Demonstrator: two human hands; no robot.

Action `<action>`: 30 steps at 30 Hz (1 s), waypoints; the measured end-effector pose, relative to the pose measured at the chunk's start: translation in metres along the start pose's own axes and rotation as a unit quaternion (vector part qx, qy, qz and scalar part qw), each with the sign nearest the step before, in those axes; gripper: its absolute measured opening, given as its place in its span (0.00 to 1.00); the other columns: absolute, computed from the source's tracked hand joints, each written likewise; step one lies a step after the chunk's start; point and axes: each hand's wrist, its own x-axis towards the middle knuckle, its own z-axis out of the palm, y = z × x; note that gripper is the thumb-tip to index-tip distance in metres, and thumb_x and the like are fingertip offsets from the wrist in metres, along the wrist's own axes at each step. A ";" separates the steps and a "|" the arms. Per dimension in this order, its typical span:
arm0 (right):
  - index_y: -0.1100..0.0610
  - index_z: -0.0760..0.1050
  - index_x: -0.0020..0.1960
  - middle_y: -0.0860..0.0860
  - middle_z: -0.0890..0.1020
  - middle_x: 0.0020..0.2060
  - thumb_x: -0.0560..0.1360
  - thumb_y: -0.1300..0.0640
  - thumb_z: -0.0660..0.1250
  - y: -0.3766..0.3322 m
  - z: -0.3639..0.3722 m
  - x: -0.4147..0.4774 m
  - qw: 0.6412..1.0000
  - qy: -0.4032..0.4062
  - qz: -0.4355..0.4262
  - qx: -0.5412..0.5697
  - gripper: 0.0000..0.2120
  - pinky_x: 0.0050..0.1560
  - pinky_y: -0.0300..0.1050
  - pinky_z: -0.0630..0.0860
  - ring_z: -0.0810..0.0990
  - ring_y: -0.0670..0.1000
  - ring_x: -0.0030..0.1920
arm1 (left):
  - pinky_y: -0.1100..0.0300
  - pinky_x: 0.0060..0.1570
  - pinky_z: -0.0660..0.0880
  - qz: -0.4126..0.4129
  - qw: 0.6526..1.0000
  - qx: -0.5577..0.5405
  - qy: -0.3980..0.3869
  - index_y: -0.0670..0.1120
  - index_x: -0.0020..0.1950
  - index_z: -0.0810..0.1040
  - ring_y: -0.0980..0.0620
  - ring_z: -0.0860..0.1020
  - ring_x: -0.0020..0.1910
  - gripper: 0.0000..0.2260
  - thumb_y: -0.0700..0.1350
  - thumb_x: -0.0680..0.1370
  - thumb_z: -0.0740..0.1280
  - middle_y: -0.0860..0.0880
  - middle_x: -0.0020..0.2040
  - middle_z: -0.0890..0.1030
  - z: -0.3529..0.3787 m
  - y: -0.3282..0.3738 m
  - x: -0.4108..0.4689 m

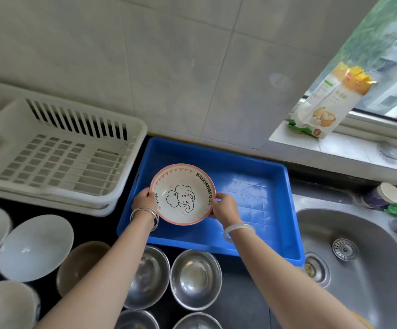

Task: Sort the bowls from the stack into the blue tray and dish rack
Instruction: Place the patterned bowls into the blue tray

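Elephant bowl [182, 194], fingers of both hands clamped on rim, over blue tray [252, 186].

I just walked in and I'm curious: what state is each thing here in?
Elephant bowl: held over the tray by both hands.
Left hand: gripping the bowl's rim.
Right hand: gripping the bowl's rim.
Blue tray: no bowls inside.
Dish rack: holds nothing.
Steel bowls: upright, on the counter.

Blue tray [252, 193] floor lies bare right of the held bowl [182, 194].
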 end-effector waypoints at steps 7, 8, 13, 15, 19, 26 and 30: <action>0.61 0.75 0.58 0.59 0.80 0.51 0.79 0.61 0.58 0.003 -0.002 -0.018 0.983 -0.083 0.065 0.150 0.11 0.38 0.42 0.83 0.83 0.54 0.34 | 0.48 0.44 0.78 -0.089 0.988 -0.117 -0.044 0.43 0.56 0.76 0.44 0.76 0.46 0.11 0.40 0.79 0.56 0.43 0.49 0.78 -0.003 0.000 -0.001; 0.62 0.76 0.58 0.59 0.81 0.51 0.79 0.61 0.59 0.004 -0.003 -0.023 0.972 -0.109 0.080 0.193 0.11 0.40 0.42 0.83 0.83 0.54 0.34 | 0.47 0.40 0.78 -0.125 0.979 -0.148 -0.064 0.45 0.57 0.75 0.44 0.76 0.47 0.10 0.40 0.79 0.56 0.43 0.50 0.77 -0.003 -0.001 -0.005; 0.67 0.75 0.60 0.63 0.81 0.52 0.79 0.64 0.60 0.007 0.001 -0.032 0.938 -0.121 0.086 0.313 0.12 0.43 0.43 0.83 0.83 0.57 0.43 | 0.47 0.49 0.77 -0.191 0.947 -0.247 -0.075 0.41 0.66 0.71 0.37 0.74 0.60 0.15 0.37 0.79 0.60 0.39 0.61 0.75 -0.002 -0.010 -0.013; 0.67 0.74 0.60 0.64 0.81 0.54 0.79 0.65 0.59 0.003 0.006 -0.030 0.935 -0.118 0.081 0.325 0.12 0.43 0.43 0.83 0.82 0.58 0.45 | 0.49 0.50 0.76 -0.184 0.946 -0.260 -0.062 0.39 0.65 0.71 0.39 0.75 0.60 0.15 0.38 0.79 0.60 0.38 0.63 0.75 -0.001 -0.009 -0.011; 0.67 0.74 0.61 0.63 0.80 0.56 0.79 0.64 0.59 -0.009 0.016 -0.022 0.932 -0.109 0.079 0.338 0.13 0.42 0.42 0.83 0.83 0.59 0.47 | 0.50 0.49 0.76 -0.169 0.940 -0.295 -0.039 0.39 0.64 0.71 0.40 0.75 0.58 0.14 0.40 0.79 0.60 0.38 0.63 0.74 0.004 -0.003 -0.010; 0.65 0.74 0.61 0.63 0.80 0.57 0.79 0.64 0.60 -0.019 0.028 -0.010 0.922 -0.097 0.078 0.365 0.12 0.39 0.41 0.83 0.83 0.61 0.50 | 0.51 0.53 0.75 -0.144 0.927 -0.344 -0.026 0.40 0.65 0.71 0.43 0.75 0.54 0.14 0.42 0.80 0.59 0.37 0.62 0.75 0.016 0.001 -0.008; 0.65 0.73 0.61 0.63 0.79 0.58 0.79 0.65 0.60 -0.021 0.030 -0.004 0.918 -0.092 0.084 0.377 0.12 0.40 0.42 0.83 0.81 0.63 0.55 | 0.54 0.52 0.74 -0.120 0.936 -0.331 -0.017 0.40 0.64 0.72 0.42 0.75 0.57 0.14 0.42 0.80 0.59 0.38 0.62 0.75 0.020 0.002 -0.004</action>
